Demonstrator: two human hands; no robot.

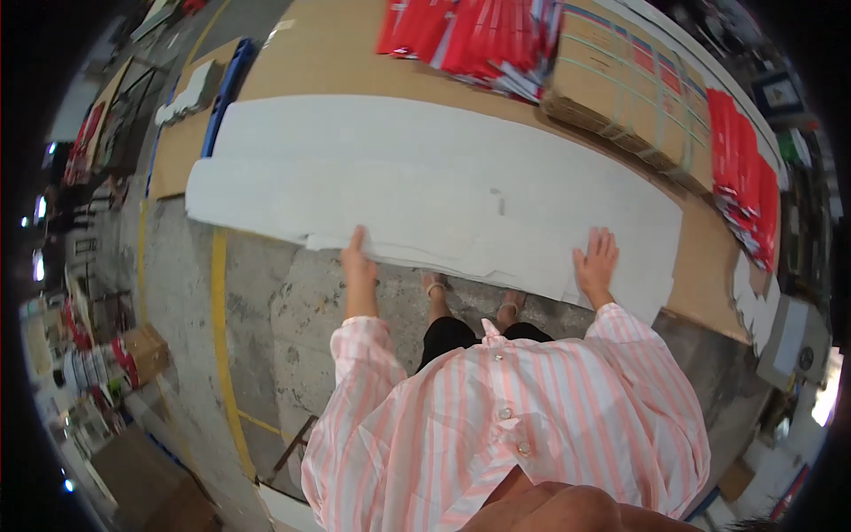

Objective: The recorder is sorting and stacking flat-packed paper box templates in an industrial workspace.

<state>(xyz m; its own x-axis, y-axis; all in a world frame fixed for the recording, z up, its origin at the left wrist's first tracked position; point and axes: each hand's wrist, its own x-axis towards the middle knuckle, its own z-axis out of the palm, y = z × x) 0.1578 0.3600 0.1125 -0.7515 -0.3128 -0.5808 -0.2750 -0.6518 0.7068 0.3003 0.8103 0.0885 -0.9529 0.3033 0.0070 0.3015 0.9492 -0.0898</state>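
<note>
We see the long white sheets [425,173] lying flat on the brown cardboard surface [319,53], along the edge nearest our body. Their long axis runs from left to right across our front, the right end slanting down toward us (the fisheye bends their edges, so we cannot call them straight). One narrowed end points left; the near edge is ragged. Our right hand [598,262] is spread, palm down with fingers pointing away from us, on the sheets toward their right end, gripping nothing. Our left hand [357,255] is at the near edge, fingers pointing away; we cannot tell how far open it is or whether it pinches the edge. Beyond the sheets sit red bundles [483,40] and a strapped carton [629,89].
</note>
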